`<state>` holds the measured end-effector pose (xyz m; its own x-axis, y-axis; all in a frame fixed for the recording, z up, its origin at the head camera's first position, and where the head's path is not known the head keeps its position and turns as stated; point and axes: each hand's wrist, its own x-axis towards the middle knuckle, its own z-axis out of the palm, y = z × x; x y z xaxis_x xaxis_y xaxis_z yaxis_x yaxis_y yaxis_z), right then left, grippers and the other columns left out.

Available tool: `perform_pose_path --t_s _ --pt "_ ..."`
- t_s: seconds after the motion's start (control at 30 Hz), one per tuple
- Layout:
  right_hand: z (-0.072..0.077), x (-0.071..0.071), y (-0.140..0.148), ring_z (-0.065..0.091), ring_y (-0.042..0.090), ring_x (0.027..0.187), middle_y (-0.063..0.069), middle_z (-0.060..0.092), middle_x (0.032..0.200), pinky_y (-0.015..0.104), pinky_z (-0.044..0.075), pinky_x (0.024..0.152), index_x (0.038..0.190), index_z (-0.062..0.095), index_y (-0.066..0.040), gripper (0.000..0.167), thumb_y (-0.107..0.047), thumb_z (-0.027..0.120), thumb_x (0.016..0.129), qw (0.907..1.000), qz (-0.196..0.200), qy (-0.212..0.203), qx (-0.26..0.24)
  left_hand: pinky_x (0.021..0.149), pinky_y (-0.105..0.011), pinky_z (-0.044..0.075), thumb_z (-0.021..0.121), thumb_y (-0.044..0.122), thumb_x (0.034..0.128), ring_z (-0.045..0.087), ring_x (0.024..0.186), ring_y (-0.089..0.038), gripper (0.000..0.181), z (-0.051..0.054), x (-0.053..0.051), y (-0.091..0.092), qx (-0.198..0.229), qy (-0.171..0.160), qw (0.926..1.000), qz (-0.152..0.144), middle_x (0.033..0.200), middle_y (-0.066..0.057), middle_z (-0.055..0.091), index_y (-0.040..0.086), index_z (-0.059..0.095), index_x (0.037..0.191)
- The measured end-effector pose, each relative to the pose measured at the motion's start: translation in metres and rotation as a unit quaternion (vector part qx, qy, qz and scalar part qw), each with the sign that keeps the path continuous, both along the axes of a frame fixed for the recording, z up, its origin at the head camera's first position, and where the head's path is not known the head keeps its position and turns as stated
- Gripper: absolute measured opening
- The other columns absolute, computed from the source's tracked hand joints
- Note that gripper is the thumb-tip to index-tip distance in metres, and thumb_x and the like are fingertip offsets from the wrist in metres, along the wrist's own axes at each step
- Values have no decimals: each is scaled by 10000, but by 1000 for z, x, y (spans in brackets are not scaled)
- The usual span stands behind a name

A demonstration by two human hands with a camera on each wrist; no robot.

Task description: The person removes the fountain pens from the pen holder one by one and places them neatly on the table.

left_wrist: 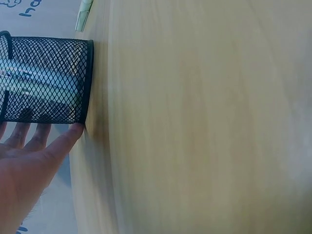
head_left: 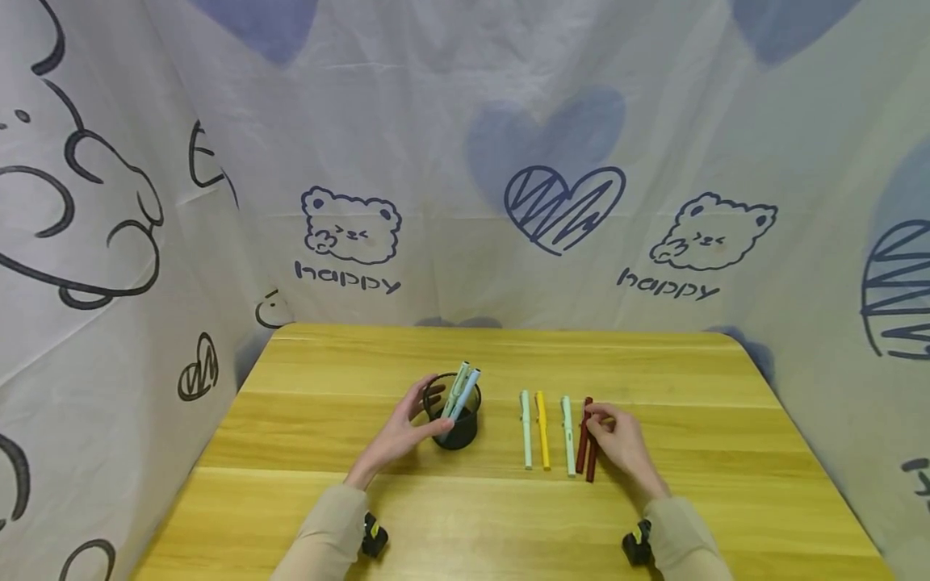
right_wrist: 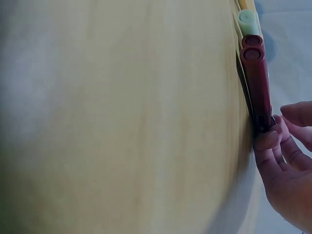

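A black mesh pen cup stands upright with a light green pen and a light blue pen leaning in it. My left hand holds the cup from its left side; in the left wrist view the thumb touches near its base. To the right, my right hand pinches the upper end of a dark red pen. Right beside it lies a second dark red pen. Farther left are a pale green pen, a yellow pen and another pale green pen.
The wooden table has its far edge close to a white curtain printed with hearts and bears. A black wrist camera sits by each sleeve, the left camera and the right camera.
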<state>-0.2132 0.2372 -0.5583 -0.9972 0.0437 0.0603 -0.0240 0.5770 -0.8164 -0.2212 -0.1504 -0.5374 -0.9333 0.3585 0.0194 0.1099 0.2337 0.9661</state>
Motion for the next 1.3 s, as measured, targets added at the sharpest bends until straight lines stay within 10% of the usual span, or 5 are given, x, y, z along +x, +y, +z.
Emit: perform_pose_path --t_s 1.3 --pt "11 -2 9 628 206 830 185 681 991 240 482 660 1266 635 93 369 -66 675 936 9968 -45 -462 652 1152 -599 385 703 310 952 376 1480 -355 796 10 3 16 -345 180 9989 266 1613 -83 373 326 235 1595"
